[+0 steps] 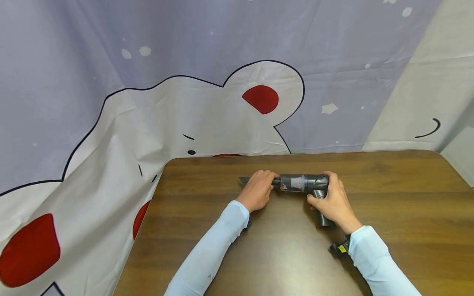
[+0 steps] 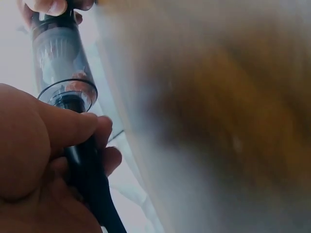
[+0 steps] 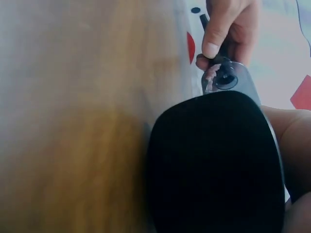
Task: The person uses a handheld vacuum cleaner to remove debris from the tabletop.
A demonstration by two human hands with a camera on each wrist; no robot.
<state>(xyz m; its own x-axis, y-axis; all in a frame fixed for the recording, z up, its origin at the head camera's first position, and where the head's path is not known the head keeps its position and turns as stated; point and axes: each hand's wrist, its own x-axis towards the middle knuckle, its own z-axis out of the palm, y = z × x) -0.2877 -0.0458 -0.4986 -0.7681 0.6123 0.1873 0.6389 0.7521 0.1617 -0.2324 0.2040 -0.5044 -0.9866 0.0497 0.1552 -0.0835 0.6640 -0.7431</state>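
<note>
A dark handheld vacuum cleaner (image 1: 292, 182) lies level across both hands over the wooden table, its clear dust cup (image 2: 57, 56) towards the left. From that cup a black crevice nozzle (image 2: 90, 170) sticks out, its slanted tip pointing left. My left hand (image 1: 258, 191) grips the nozzle close to where it meets the cup; thumb and fingers wrap it in the left wrist view. At the rear, my right hand (image 1: 335, 199) holds the vacuum's body, thumb by the handle (image 1: 323, 213), which points down towards me. The handle's broad black end (image 3: 218, 160) fills much of the right wrist view.
The brown wooden table (image 1: 281, 255) has rounded far corners. Behind it and along its left side hangs a printed cloth (image 1: 207, 111) in lavender and white with red patches. A white surface (image 1: 461, 154) stands at the far right edge.
</note>
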